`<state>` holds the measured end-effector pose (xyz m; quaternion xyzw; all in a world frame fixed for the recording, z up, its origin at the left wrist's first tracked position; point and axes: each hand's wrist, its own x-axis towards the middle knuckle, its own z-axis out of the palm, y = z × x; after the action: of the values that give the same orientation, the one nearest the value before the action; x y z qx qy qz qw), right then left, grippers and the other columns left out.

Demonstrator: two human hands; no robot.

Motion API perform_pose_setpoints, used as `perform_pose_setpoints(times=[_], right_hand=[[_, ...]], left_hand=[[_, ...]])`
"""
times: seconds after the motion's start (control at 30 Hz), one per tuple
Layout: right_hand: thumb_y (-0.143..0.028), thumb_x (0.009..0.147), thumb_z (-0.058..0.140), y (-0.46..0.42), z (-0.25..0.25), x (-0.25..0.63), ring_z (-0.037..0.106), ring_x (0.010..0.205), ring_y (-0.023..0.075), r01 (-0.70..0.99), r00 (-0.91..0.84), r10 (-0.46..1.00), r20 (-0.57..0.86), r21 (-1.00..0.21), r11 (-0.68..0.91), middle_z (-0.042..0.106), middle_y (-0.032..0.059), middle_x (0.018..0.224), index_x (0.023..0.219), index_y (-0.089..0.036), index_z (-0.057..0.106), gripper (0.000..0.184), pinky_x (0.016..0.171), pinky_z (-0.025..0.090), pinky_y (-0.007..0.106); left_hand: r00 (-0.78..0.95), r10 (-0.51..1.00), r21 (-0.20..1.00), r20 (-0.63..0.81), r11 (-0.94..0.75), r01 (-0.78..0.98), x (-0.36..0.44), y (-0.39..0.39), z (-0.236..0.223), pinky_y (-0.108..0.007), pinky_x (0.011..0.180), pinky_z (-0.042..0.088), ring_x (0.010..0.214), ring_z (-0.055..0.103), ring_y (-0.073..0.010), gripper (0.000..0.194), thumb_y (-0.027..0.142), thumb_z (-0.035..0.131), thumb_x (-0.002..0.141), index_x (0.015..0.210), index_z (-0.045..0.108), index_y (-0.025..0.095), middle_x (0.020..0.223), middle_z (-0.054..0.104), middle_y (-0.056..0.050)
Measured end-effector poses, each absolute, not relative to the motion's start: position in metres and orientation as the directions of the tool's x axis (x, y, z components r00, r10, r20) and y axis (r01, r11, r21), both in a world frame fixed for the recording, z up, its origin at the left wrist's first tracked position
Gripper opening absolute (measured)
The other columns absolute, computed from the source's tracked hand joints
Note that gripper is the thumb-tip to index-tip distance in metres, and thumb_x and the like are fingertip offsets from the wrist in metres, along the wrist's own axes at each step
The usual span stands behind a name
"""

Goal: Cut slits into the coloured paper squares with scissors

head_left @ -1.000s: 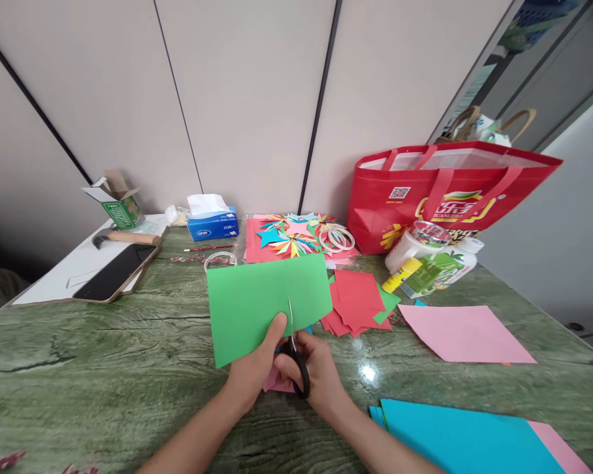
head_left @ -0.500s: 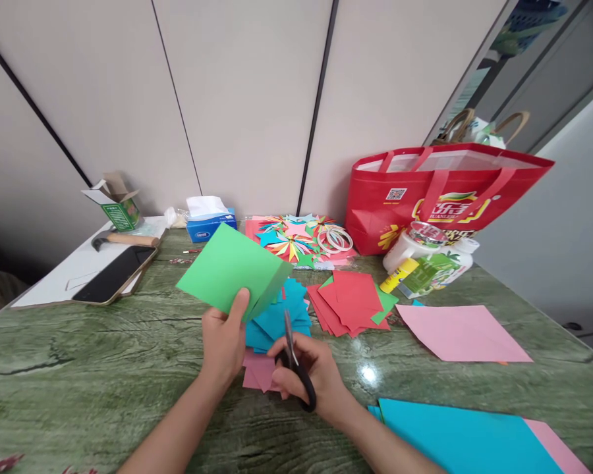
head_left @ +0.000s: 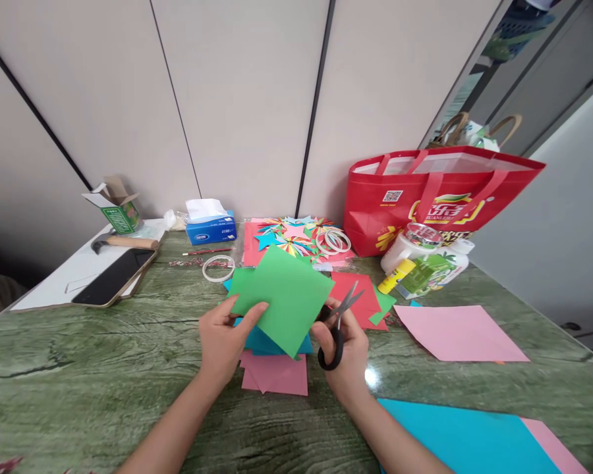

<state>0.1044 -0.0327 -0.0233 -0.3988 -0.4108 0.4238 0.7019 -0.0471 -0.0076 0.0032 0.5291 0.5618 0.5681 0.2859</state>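
Green paper pinched at left, open scissors at right

Left hand (head_left: 221,339): thumb pressed flat on the near face of the green paper (head_left: 289,299), close to its lower left edge; fingers at the left edge, partly out of sight behind it. Digits closed on the paper. Two green areas overlap, one angled over the other, most of the spread lying up and to the right of the thumb.

Right hand (head_left: 348,355): fingers and thumb curled round the black handles of the scissors (head_left: 340,317). Blades parted, tips up and away, just right of the paper's right corner. Fingertips close by that corner; contact, cannot tell.

Paper held above the blue pieces (head_left: 271,340), which show under its lower edge. Pink pieces (head_left: 281,376) nearer the wearer, on the table (head_left: 143,368). Red pieces (head_left: 354,299) behind the scissors. Farther right, a pink sheet (head_left: 459,334), lying apart; glue stick (head_left: 396,276) beyond its left end.
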Motion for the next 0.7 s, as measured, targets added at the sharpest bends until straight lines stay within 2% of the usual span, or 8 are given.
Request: perform_pose_setpoints(times=[0.1, 0.17, 0.2, 0.27, 0.33, 0.4, 0.53, 0.7], right_hand=[[-0.021, 0.064, 0.068, -0.032, -0.024, 0.104, 0.053, 0.049, 0.0098, -0.328, 0.239, 0.957, 0.162, -0.914, 0.237, 0.056, -0.0049, 0.06, 0.09, -0.02, 0.057, 0.028, 0.047, 0.041, 0.021], [-0.02, 0.063, 0.069, -0.03, -0.024, 0.106, 0.052, 0.047, 0.0084, -0.444, 0.196, 0.976, 0.098, -0.878, 0.178, 0.056, -0.0062, 0.057, 0.087, -0.02, 0.058, 0.026, 0.045, 0.04, 0.019], [-0.019, 0.062, 0.07, -0.029, -0.024, 0.107, 0.052, 0.046, 0.0077, -0.521, 0.171, 0.983, 0.06, -0.842, 0.142, 0.056, -0.0069, 0.055, 0.085, -0.02, 0.059, 0.025, 0.045, 0.04, 0.018], [-0.017, 0.061, 0.07, -0.025, -0.024, 0.11, 0.051, 0.046, 0.0065, -0.685, 0.1, 0.995, -0.029, -0.727, 0.048, 0.056, -0.0078, 0.053, 0.078, -0.02, 0.059, 0.02, 0.045, 0.04, 0.016], [-0.016, 0.06, 0.07, -0.02, -0.024, 0.114, 0.055, 0.049, 0.0074, -0.81, 0.036, 0.992, -0.124, -0.585, -0.043, 0.06, -0.0074, 0.055, 0.073, -0.02, 0.059, 0.017, 0.048, 0.044, 0.017], [-0.016, 0.06, 0.069, -0.017, -0.026, 0.117, 0.059, 0.055, 0.0099, -0.881, 0.002, 0.978, -0.211, -0.462, -0.098, 0.065, -0.006, 0.06, 0.071, -0.02, 0.06, 0.015, 0.054, 0.048, 0.02], [-0.014, 0.061, 0.069, -0.013, -0.03, 0.119, 0.062, 0.056, 0.0112, -0.942, -0.031, 0.955, -0.294, -0.311, -0.126, 0.068, -0.0058, 0.061, 0.066, -0.02, 0.06, 0.012, 0.062, 0.051, 0.027], [-0.015, 0.061, 0.071, -0.01, -0.035, 0.118, 0.058, 0.053, 0.007, -0.947, -0.032, 0.964, -0.265, -0.301, -0.114, 0.064, -0.0095, 0.055, 0.061, -0.021, 0.057, 0.014, 0.069, 0.052, 0.027]], left_hand=[[-0.256, 0.917, 0.91, 0.306, -0.202, 0.363, -0.045, -0.011, 0.003, -0.021, 0.037, 0.029, 0.038, 0.036, -0.0078, 0.023, 0.037, 0.069, 0.054, 0.052, 0.059, 0.017, 0.04, 0.041, 0.006], [-0.267, 0.9, 0.912, 0.344, -0.253, 0.323, -0.043, -0.01, 0.003, -0.022, 0.044, 0.037, 0.049, 0.049, -0.0118, 0.022, 0.038, 0.067, 0.058, 0.068, 0.064, 0.019, 0.054, 0.056, 0.003], [-0.267, 0.89, 0.916, 0.369, -0.3, 0.267, -0.042, -0.01, 0.003, -0.023, 0.052, 0.042, 0.062, 0.056, -0.0152, 0.027, 0.039, 0.063, 0.063, 0.081, 0.064, 0.02, 0.07, 0.063, 0.0], [-0.267, 0.878, 0.917, 0.398, -0.391, 0.081, -0.039, -0.007, 0.001, -0.027, 0.072, 0.044, 0.092, 0.055, -0.0199, 0.035, 0.041, 0.05, 0.075, 0.103, 0.056, 0.022, 0.103, 0.061, -0.006], [-0.264, 0.895, 0.904, 0.36, -0.405, -0.14, -0.037, -0.003, -0.003, -0.032, 0.084, 0.04, 0.104, 0.05, -0.02, 0.038, 0.042, 0.035, 0.082, 0.11, 0.052, 0.021, 0.111, 0.057, -0.008], [-0.267, 0.927, 0.901, 0.265, -0.336, -0.274, -0.036, 0.001, -0.008, -0.034, 0.087, 0.039, 0.103, 0.051, -0.0196, 0.037, 0.04, 0.034, 0.083, 0.107, 0.054, 0.02, 0.109, 0.058, -0.009], [-0.269, 0.963, 0.915, 0.025, -0.131, -0.382, -0.036, 0.005, -0.014, -0.035, 0.077, 0.046, 0.085, 0.06, -0.0185, 0.026, 0.027, 0.054, 0.074, 0.098, 0.058, 0.017, 0.102, 0.061, -0.009], [0.184, 0.978, 0.914, -0.094, 0.158, -0.374, -0.032, -0.003, -0.007, -0.026, 0.047, 0.047, 0.053, 0.059, -0.0122, 0.024, 0.023, 0.058, 0.069, 0.091, 0.06, 0.013, 0.09, 0.065, -0.011]])
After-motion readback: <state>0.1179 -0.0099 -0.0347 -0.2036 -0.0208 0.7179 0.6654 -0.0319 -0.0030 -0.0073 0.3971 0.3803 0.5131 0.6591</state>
